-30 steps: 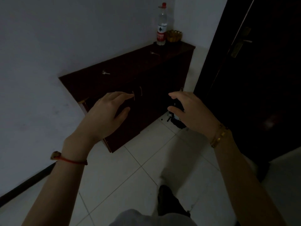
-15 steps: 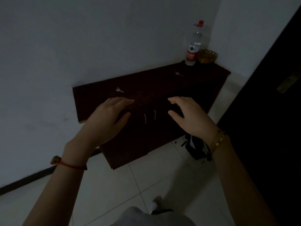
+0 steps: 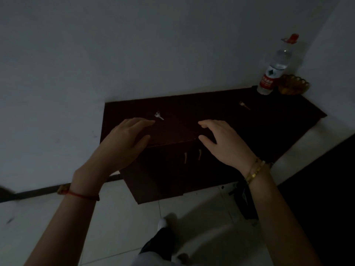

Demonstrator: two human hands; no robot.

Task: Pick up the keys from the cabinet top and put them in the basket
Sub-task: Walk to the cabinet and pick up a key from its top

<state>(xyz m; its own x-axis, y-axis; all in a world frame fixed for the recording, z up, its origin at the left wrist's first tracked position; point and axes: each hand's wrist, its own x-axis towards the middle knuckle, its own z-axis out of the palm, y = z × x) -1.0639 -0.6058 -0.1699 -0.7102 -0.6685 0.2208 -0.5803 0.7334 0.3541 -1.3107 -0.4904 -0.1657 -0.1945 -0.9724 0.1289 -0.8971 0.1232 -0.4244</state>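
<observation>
A silver key (image 3: pixel 159 116) lies on the left part of the dark brown cabinet top (image 3: pixel 211 112). Farther right lies a second, brass-coloured key (image 3: pixel 244 105). A small golden basket (image 3: pixel 294 85) stands at the far right corner of the cabinet top. My left hand (image 3: pixel 124 143) hovers open over the cabinet's front left, its fingertips just short of the silver key. My right hand (image 3: pixel 222 143) is open too, over the front middle, holding nothing.
A clear water bottle (image 3: pixel 274 68) with a red label and red cap stands just left of the basket. White walls back the cabinet. A dark door (image 3: pixel 326 179) is at the right, a black object (image 3: pixel 244 198) lies on the tiled floor below.
The view has come closer to the cabinet and turned to face it. Both hands have moved forward over the cabinet top, the left one nearing the silver key.
</observation>
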